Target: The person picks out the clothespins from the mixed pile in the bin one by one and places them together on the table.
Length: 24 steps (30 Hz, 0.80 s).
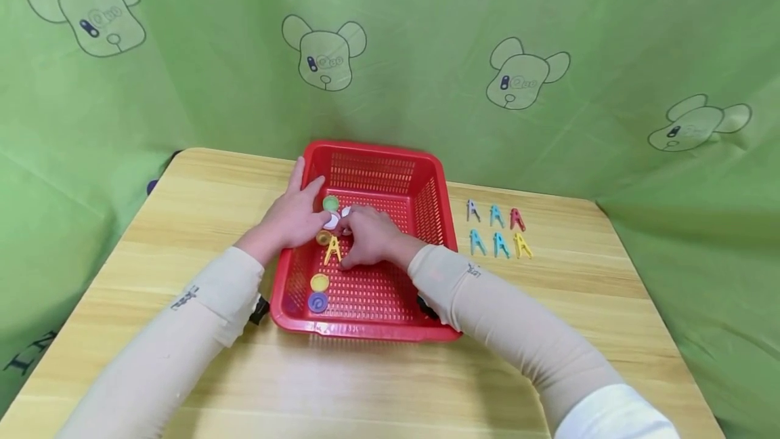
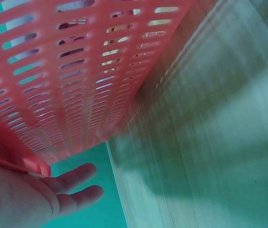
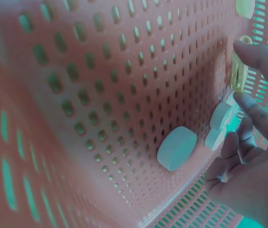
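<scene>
Two hands are seen inside a red basket (image 1: 390, 175) that stands near the far edge of the desk (image 1: 183, 222), about midway between its left and right edges. The left hand (image 1: 292, 219) is laid over the basket's left wall with its fingers straight; nothing is seen gripped in it, though its palm is hidden in the head view. In the left wrist view only the fingertips (image 2: 77, 175) and the basket's slotted outer wall are shown, blurred. The right hand (image 1: 372, 236) is placed on the basket floor with its fingers curled downward. Whether anything is pinched cannot be told: the fingertips are covered by the back of the hand in the head view, and in the right wrist view the curled fingers (image 3: 248, 142) lie just beside white caps (image 3: 219, 126), contact being unclear.

A yellow clip (image 1: 332, 249) lies on the basket floor between the two hands. A green cap (image 1: 330, 204) and an amber cap (image 1: 323, 238) lie by the left hand. A yellow cap (image 1: 319, 282) and a purple cap (image 1: 317, 302) lie at the near left corner of the basket. Six clips (image 1: 498, 232) are set in two rows toward the far right corner of the desk.
</scene>
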{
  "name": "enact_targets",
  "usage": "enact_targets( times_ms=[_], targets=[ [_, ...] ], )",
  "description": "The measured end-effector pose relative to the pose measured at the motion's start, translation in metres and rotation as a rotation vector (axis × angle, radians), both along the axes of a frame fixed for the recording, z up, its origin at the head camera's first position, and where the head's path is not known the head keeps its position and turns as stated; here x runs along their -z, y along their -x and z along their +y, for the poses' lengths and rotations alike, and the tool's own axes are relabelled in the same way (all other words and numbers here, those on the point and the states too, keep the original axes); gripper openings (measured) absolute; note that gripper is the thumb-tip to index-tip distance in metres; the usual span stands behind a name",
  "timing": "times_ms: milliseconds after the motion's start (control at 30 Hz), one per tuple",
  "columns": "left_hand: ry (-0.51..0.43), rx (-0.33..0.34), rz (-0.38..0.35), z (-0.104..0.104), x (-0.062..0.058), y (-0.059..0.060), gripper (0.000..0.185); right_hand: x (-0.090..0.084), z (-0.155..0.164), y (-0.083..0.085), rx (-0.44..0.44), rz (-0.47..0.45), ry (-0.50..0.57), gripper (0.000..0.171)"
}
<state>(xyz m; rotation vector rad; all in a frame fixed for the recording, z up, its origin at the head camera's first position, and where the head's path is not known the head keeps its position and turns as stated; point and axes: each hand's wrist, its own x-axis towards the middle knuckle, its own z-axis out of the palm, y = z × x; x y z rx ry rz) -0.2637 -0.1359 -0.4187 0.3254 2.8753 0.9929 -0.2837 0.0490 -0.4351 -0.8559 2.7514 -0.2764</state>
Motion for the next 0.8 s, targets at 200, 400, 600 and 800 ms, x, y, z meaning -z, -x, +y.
enact_targets(
  times_ms=[200, 400, 600, 800],
  targets=[
    [0.016, 0.000, 0.009, 0.002, 0.000, 0.000, 0.078, -0.007, 0.003, 0.000, 0.019, -0.011, 0.020, 0.051],
    [0.034, 0.006, 0.003, 0.000, -0.001, 0.000, 0.077, -0.018, 0.004, 0.000, 0.019, -0.014, 0.044, 0.051],
    [0.039, 0.002, -0.011, -0.002, -0.002, 0.000, 0.076, -0.028, 0.004, 0.000, 0.010, -0.026, 0.084, 0.048],
    [0.039, 0.011, -0.030, -0.003, -0.003, -0.001, 0.076, -0.036, 0.006, -0.003, 0.007, -0.056, 0.103, 0.050]
  ],
)
